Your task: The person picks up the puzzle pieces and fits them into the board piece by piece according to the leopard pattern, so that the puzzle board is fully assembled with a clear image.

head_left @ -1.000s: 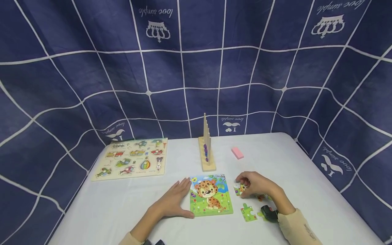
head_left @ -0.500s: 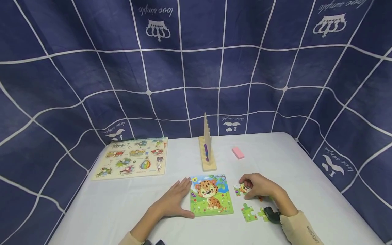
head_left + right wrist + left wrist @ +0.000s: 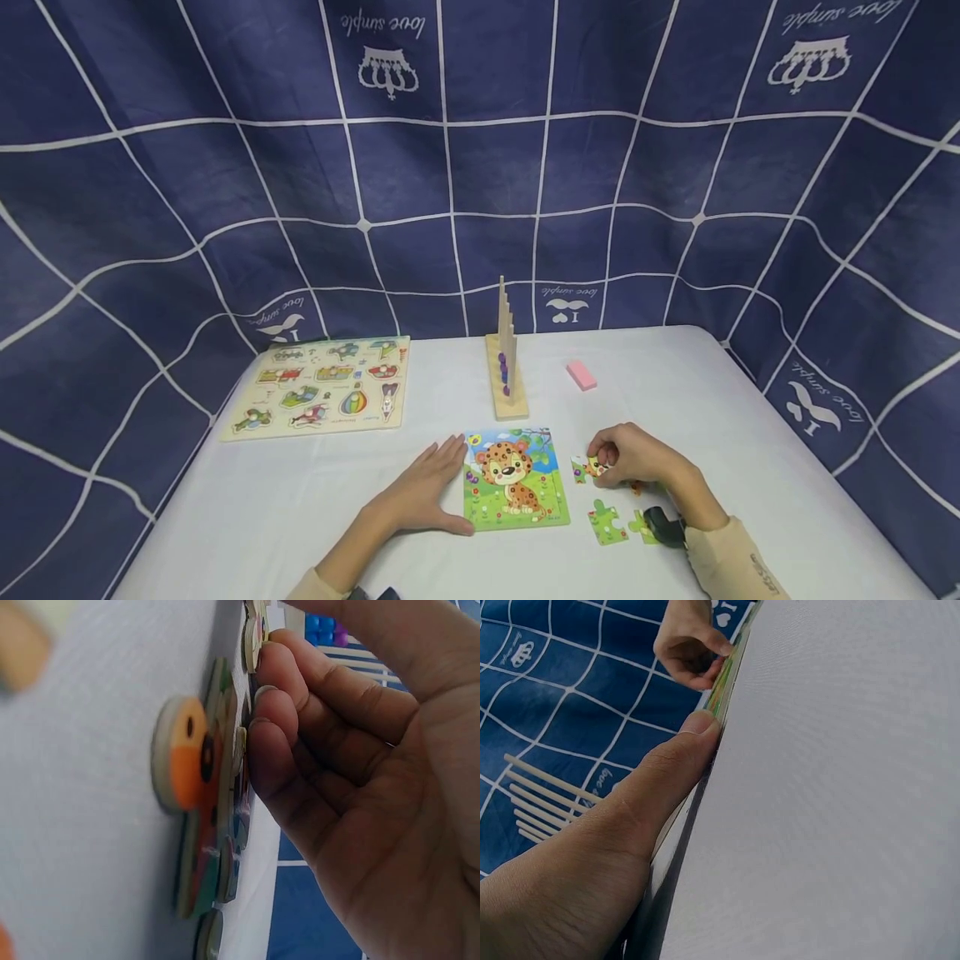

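My left hand (image 3: 423,492) rests along the left side of a square leopard picture puzzle (image 3: 517,492), fingers spread and thumb at its near left corner. In the left wrist view the thumb (image 3: 660,772) lies against the puzzle's edge. To the right of the puzzle, my right hand (image 3: 637,457) pinches a jigsaw piece (image 3: 597,468) with part of a leopard face on it, close over the table. Other loose pieces lie under that palm, among them an orange spotted piece (image 3: 187,754). Nearer the body sits a green jigsaw piece (image 3: 607,525), with another green piece (image 3: 641,525) beside it.
A wooden peg board of vehicles (image 3: 322,387) lies at the back left. Behind the puzzle stands a wooden base (image 3: 512,408) with upright rods and purple and blue beads. A pink block (image 3: 581,375) lies at back right. Blue curtain (image 3: 480,167) encloses the table.
My right hand has shifted slightly right and its fingers have closed in on the leopard-face jigsaw piece, which has turned a little. The left hand has stayed in place.
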### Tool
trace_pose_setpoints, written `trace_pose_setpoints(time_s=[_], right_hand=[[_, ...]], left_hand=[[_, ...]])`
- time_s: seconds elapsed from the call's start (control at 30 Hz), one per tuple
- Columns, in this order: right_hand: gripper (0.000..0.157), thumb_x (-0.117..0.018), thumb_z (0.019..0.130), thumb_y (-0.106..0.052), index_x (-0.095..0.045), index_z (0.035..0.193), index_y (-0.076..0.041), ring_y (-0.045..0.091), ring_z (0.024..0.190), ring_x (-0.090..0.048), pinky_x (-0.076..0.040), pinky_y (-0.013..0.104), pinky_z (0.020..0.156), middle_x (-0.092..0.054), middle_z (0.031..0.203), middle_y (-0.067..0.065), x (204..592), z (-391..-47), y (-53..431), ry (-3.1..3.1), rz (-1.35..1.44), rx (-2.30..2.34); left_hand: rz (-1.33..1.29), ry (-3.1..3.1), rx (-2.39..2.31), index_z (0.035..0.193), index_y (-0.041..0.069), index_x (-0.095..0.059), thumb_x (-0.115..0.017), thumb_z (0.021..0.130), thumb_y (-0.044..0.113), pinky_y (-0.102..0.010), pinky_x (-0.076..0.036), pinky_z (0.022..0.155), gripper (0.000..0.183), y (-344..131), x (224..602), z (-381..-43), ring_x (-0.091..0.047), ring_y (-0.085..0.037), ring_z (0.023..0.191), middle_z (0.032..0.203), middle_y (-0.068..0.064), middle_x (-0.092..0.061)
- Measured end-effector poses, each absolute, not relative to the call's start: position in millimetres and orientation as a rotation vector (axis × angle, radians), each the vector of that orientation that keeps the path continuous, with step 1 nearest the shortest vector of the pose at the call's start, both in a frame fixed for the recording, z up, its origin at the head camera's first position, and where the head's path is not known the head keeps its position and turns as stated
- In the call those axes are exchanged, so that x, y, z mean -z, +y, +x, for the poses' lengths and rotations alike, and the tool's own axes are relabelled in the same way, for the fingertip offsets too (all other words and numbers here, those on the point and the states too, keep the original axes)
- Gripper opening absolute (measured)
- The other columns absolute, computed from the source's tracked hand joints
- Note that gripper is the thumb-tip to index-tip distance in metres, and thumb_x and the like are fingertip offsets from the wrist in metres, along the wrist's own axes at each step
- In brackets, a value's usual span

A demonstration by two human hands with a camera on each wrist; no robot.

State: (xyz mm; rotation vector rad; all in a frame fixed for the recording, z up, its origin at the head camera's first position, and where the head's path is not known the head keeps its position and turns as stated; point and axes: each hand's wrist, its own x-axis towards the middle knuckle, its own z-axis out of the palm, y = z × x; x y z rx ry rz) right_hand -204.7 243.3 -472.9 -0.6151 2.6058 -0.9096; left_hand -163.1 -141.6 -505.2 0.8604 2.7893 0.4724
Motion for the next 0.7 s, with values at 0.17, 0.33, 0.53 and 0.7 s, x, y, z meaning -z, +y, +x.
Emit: trace_pose_setpoints(time_s=[0.17,0.33,0.53,0.7], right_hand=[[0.033,-0.088,0.065,-0.017,-0.069,0.091,-0.012,0.006,0.065,-0.052,-0.047,0.02,0.055,-0.059,0.073,-0.004,474.8,-205.9,243.1,2.627,-0.616,0.915],[0.033,-0.088,0.064,-0.018,-0.069,0.091,-0.013,0.007,0.065,-0.052,-0.046,0.02,0.055,-0.058,0.073,-0.004,475.5,-206.8,244.1,2.657,-0.598,0.905],[0.034,-0.088,0.064,-0.018,-0.069,0.092,-0.012,0.008,0.066,-0.052,-0.047,0.02,0.055,-0.058,0.073,-0.004,474.1,-207.5,244.6,2.657,-0.582,0.92],[0.034,-0.087,0.065,-0.017,-0.069,0.093,-0.011,0.008,0.067,-0.052,-0.046,0.02,0.056,-0.058,0.073,-0.004,474.2,-207.9,244.5,2.656,-0.563,0.926]], left_hand=[[0.852,2.785,-0.472,0.155,0.005,-0.02,-0.059,0.064,0.087,-0.045,-0.014,0.125,0.128,-141.7,505.1,-163.2,-0.013,-0.023,0.153,0.164,-0.008,-0.013],[0.854,2.786,-0.468,0.155,0.005,-0.02,-0.059,0.064,0.086,-0.045,-0.014,0.125,0.128,-141.2,505.7,-163.6,-0.013,-0.023,0.153,0.164,-0.008,-0.013],[0.873,2.789,-0.475,0.155,0.004,-0.021,-0.061,0.066,0.084,-0.046,-0.015,0.125,0.126,-141.0,505.8,-164.1,-0.014,-0.024,0.153,0.164,-0.009,-0.014],[0.871,2.792,-0.461,0.155,0.004,-0.021,-0.06,0.065,0.085,-0.046,-0.016,0.125,0.127,-140.9,506.3,-163.7,-0.014,-0.024,0.153,0.164,-0.009,-0.014]])
